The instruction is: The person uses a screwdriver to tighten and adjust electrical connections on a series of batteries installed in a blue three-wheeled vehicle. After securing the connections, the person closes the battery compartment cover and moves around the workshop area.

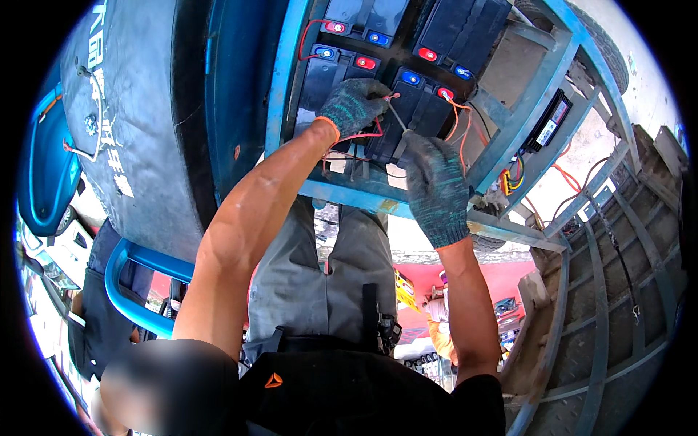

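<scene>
Both my hands wear dark grey-green knit gloves with orange cuffs. My left hand [354, 109] pinches a red wire [379, 129] close to its small ring end [393, 96], above the batteries. My right hand [438, 190] is closed around a screwdriver [397, 116], its handle mostly hidden in the glove. The thin shaft slants up and left, with its tip beside the ring end; I cannot tell whether they touch. Beneath are a front-left battery [320, 81] and a front-right battery [425, 116]. An orange wire [454, 103] is attached at the latter's red terminal [445, 94].
Two more batteries, a back-left one [356, 16] and a back-right one [465, 29], sit farther off within a blue metal frame [349, 195]. A padded seat [145, 109] stands left. Rightward are a black labelled box [550, 125], coloured wires [513, 178] and a slatted cargo bed [618, 312].
</scene>
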### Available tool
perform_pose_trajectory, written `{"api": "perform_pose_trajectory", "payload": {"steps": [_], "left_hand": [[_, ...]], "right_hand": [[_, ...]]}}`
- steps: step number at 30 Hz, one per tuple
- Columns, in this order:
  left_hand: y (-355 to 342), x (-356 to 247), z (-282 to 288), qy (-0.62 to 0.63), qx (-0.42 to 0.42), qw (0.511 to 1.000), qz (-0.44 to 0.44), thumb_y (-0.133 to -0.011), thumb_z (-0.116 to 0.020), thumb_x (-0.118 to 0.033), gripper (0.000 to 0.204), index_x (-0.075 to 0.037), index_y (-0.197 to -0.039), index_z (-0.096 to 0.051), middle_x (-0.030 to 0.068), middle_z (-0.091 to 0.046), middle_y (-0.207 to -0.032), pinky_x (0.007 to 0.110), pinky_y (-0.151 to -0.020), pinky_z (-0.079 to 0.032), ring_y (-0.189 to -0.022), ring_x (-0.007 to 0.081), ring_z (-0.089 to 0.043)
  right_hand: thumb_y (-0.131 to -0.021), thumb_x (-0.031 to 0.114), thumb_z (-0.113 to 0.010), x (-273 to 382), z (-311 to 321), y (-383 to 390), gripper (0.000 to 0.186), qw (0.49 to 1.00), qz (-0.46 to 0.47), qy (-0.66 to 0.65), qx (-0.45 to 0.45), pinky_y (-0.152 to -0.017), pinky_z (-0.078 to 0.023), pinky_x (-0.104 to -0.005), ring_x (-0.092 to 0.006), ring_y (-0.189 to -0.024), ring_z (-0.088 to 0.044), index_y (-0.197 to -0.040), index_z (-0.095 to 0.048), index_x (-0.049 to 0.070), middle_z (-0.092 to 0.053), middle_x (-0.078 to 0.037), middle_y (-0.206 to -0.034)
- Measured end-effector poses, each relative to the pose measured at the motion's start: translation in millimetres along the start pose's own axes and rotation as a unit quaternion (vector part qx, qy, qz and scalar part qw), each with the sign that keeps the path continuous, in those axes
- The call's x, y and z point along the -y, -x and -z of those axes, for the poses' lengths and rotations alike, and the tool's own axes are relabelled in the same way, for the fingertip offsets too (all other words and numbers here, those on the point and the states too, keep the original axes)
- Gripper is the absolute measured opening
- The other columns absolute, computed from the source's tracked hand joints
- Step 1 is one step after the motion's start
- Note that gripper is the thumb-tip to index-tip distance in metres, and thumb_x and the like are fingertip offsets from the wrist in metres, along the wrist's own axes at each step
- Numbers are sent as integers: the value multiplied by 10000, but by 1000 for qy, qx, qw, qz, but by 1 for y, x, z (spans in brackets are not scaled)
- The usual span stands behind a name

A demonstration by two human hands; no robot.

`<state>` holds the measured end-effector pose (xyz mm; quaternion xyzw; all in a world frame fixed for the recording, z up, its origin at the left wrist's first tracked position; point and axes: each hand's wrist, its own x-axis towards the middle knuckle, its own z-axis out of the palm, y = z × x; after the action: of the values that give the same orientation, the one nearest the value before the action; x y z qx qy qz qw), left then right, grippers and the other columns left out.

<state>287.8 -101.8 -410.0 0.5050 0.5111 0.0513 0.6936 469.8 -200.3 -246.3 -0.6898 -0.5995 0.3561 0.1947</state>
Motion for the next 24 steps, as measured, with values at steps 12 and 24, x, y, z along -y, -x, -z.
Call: {"api": "perform_pose_trajectory", "payload": {"steps": [12,24], "left_hand": [[-40,-62,-9,-184,-95,974,-89,-866,-745,-195,246,-71,-1078,-752,191,-747,-1005,426,-858,-574,-940,358,-722],[-52,-59,-6,-243,-58,966,-61,-846,-793,-241,248,-135,-1071,-784,158,-751,-1100,444,-936,-556,-1048,374,-700]], "right_hand": [[-968,85,-691,-7,21,-21,288,993,-76,-67,-65,-1003,-525,-402,-319,-1154,-666,-1248,-678,23,-698,-156,-1222],[-956,155,-708,-14,13,-35,288,996,-38,30,-73,-951,-550,-424,-350,-1103,-683,-1234,-698,78,-692,-169,-1189]]}}
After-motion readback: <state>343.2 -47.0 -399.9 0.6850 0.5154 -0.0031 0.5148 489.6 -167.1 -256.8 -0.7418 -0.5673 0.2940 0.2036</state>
